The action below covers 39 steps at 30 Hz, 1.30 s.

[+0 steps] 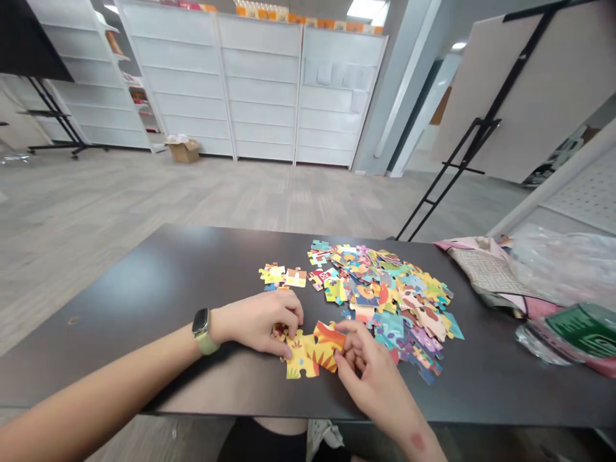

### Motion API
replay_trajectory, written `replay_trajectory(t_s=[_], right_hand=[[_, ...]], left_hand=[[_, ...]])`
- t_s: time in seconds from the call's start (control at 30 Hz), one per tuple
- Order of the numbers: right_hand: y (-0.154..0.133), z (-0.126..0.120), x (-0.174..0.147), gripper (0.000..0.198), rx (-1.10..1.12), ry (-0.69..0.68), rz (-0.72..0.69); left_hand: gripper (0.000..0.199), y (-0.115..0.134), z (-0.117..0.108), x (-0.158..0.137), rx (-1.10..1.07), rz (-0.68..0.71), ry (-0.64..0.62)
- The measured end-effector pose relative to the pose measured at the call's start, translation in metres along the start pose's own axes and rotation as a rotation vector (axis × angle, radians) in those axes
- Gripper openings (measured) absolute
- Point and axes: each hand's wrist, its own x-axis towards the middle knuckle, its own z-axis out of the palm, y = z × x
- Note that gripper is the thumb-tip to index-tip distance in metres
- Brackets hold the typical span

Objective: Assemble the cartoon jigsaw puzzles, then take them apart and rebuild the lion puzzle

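My left hand (269, 321), with a watch on a green strap at its wrist, has its fingers curled and its thumb pressed on a yellow puzzle piece (302, 359). In my right hand (363, 362), an orange and yellow puzzle piece (327, 346) is pinched between thumb and forefinger. The two pieces meet at their edges; I cannot tell whether they interlock. Part of another piece shows under my left fingers, mostly hidden. Just beyond that hand lie some loose pieces, among them a white and brown puzzle piece (295, 278).
A wide heap of colourful puzzle pieces (385, 289) spreads over the dark table (202, 263) beyond my right hand. Farther right are a pink-edged cloth bag (486, 266) and clear plastic packaging with a green label (584, 328). A black easel (455, 163) stands behind the table.
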Motion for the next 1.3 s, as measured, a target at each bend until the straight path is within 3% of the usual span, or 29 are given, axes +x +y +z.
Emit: replay_trajectory(t_s=[0.37, 0.67, 0.8, 1.07, 1.3], right_hand=[[0.000, -0.007, -0.007, 0.027, 0.014, -0.044, 0.003], [-0.010, -0.005, -0.008, 0.028, -0.237, 0.063, -0.128], [-0.010, -0.003, -0.007, 0.041, -0.303, 0.016, -0.179], [-0.009, -0.005, -0.008, 0.033, -0.234, -0.066, -0.235], [-0.008, -0.005, -0.012, 0.030, -0.245, -0.050, -0.274]], left_hand=[[0.030, -0.002, -0.006, -0.003, -0.018, -0.011, -0.007], [0.055, 0.003, 0.004, 0.000, -0.053, 0.036, -0.010], [0.049, 0.003, 0.003, -0.001, 0.035, 0.008, -0.018], [0.048, -0.002, 0.002, 0.000, 0.085, -0.041, 0.025], [0.050, -0.001, 0.006, 0.001, 0.085, -0.044, 0.041]])
